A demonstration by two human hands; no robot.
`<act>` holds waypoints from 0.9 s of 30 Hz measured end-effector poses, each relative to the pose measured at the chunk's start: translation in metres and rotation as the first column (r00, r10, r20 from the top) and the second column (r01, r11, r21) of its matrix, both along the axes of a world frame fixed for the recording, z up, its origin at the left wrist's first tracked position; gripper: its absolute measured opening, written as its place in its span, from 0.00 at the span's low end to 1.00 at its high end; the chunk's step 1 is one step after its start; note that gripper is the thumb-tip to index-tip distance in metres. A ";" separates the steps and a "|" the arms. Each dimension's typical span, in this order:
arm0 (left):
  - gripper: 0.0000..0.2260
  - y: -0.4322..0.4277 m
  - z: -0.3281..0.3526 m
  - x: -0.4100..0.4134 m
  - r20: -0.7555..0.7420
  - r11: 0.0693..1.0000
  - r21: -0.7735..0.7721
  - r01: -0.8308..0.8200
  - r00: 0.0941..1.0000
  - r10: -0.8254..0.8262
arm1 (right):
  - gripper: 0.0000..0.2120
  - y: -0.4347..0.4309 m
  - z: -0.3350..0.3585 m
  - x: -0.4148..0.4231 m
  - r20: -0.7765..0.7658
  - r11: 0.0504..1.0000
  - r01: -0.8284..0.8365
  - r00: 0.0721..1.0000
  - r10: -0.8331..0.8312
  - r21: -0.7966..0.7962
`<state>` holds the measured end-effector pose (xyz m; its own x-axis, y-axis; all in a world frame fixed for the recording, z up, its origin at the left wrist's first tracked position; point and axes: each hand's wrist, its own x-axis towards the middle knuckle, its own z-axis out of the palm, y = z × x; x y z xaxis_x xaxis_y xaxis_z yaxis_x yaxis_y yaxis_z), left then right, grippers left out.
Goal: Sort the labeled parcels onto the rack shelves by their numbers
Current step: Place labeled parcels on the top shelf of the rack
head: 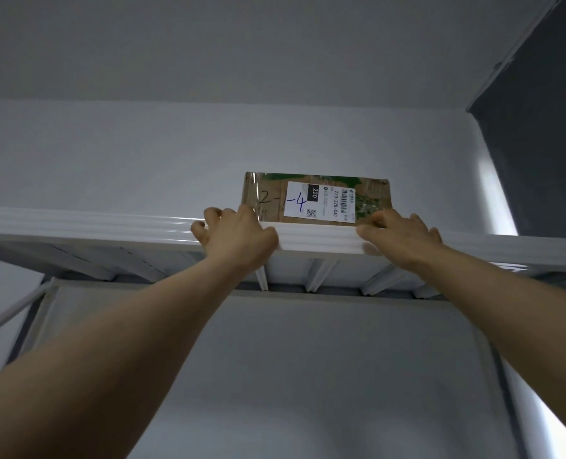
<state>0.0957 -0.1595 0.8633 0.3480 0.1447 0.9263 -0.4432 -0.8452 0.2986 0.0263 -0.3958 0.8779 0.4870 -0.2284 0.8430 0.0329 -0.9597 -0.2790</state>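
Observation:
A brown cardboard parcel (321, 193) stands on the top shelf (109, 226) of a white metal rack, seen from below. Its white shipping label carries a barcode, and "2-1-4" is handwritten across the label and the cardboard. My left hand (235, 233) reaches over the shelf's front edge with curled fingers at the parcel's lower left corner. My right hand (397, 233) does the same at the lower right corner, its thumb lying along the shelf lip. The parcel's bottom edge is hidden behind the lip.
The shelf's ribbed underside (314, 276) and a rack post with diagonal brace (20, 313) show below my arms. A white wall (175, 154) stands behind the rack. A dark panel (540, 127) fills the upper right corner. The shelf extends left of the parcel.

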 end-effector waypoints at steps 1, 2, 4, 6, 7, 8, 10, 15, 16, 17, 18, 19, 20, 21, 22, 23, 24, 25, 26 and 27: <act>0.18 0.001 0.000 0.000 -0.007 1.000 0.005 0.004 1.000 -0.004 | 0.20 0.002 0.000 -0.001 0.001 1.000 -0.016 1.000 0.016 0.011; 0.19 0.002 0.002 0.000 -0.013 1.000 0.007 0.012 1.000 -0.012 | 0.20 0.004 0.000 -0.002 0.004 0.999 -0.035 0.999 0.035 0.027; 0.19 0.005 0.004 0.001 -0.028 0.999 -0.007 0.035 0.999 -0.035 | 0.18 0.008 0.001 -0.005 0.026 0.994 -0.089 0.996 0.087 0.061; 0.19 0.009 0.006 0.001 -0.035 0.996 -0.049 0.075 0.996 -0.077 | 0.18 0.011 0.002 -0.006 0.066 0.982 -0.163 0.985 0.158 0.095; 0.19 0.011 0.007 0.002 -0.032 0.991 -0.080 0.105 0.994 -0.108 | 0.21 0.012 0.003 -0.007 0.089 0.974 -0.197 0.978 0.188 0.110; 0.19 0.012 0.008 0.001 -0.025 0.984 -0.114 0.137 0.990 -0.141 | 0.23 0.013 0.003 -0.007 0.106 0.967 -0.222 0.972 0.210 0.124; 0.17 0.016 0.008 0.000 -0.004 0.967 -0.176 0.185 0.982 -0.189 | 0.25 0.015 0.001 -0.008 0.117 0.959 -0.247 0.966 0.232 0.138; 0.17 0.019 0.004 -0.001 0.044 0.942 -0.232 0.244 0.970 -0.240 | 0.25 0.020 -0.002 -0.006 0.101 0.958 -0.250 0.966 0.237 0.143; 0.17 0.020 0.003 -0.002 0.058 0.937 -0.240 0.256 0.967 -0.249 | 0.25 0.022 -0.002 -0.006 0.103 0.957 -0.252 0.966 0.239 0.144; 0.17 0.021 0.003 -0.002 0.078 0.930 -0.252 0.268 0.963 -0.257 | 0.26 0.023 -0.002 -0.006 0.108 0.955 -0.257 0.964 0.243 0.149; 0.17 0.023 0.004 -0.001 0.103 0.922 -0.266 0.280 0.960 -0.262 | 0.26 0.024 -0.001 -0.006 0.114 0.951 -0.265 0.962 0.249 0.158; 0.17 0.026 0.005 0.001 0.128 0.916 -0.278 0.289 0.956 -0.262 | 0.27 0.026 0.000 -0.006 0.122 0.947 -0.272 0.959 0.254 0.169; 0.17 0.029 0.005 0.002 0.146 0.913 -0.283 0.293 0.954 -0.261 | 0.27 0.027 0.001 -0.007 0.132 0.945 -0.276 0.958 0.255 0.177; 0.17 0.033 0.005 0.003 0.151 0.915 -0.279 0.292 0.954 -0.259 | 0.27 0.029 0.001 -0.007 0.138 0.944 -0.276 0.957 0.253 0.182; 0.17 0.035 0.004 0.005 0.146 0.918 -0.270 0.289 0.955 -0.257 | 0.27 0.030 0.001 -0.007 0.138 0.944 -0.275 0.958 0.252 0.184; 0.17 0.036 0.005 0.006 0.136 0.922 -0.260 0.287 0.956 -0.259 | 0.27 0.031 0.002 -0.008 0.130 0.944 -0.272 0.959 0.251 0.185; 0.17 0.039 0.003 0.006 0.111 0.925 -0.253 0.283 0.958 -0.263 | 0.28 0.034 0.001 -0.007 0.107 0.944 -0.272 0.961 0.255 0.188; 0.17 0.042 0.001 0.006 0.091 0.926 -0.250 0.284 0.959 -0.269 | 0.28 0.037 0.000 -0.006 0.090 0.944 -0.270 0.962 0.257 0.189; 0.17 0.041 0.000 0.005 0.091 0.925 -0.245 0.291 0.957 -0.277 | 0.28 0.037 0.001 -0.007 0.088 0.945 -0.271 0.962 0.258 0.183; 0.18 0.041 -0.001 0.003 0.086 0.926 -0.238 0.295 0.956 -0.282 | 0.27 0.038 0.000 -0.007 0.095 0.945 -0.273 0.961 0.260 0.178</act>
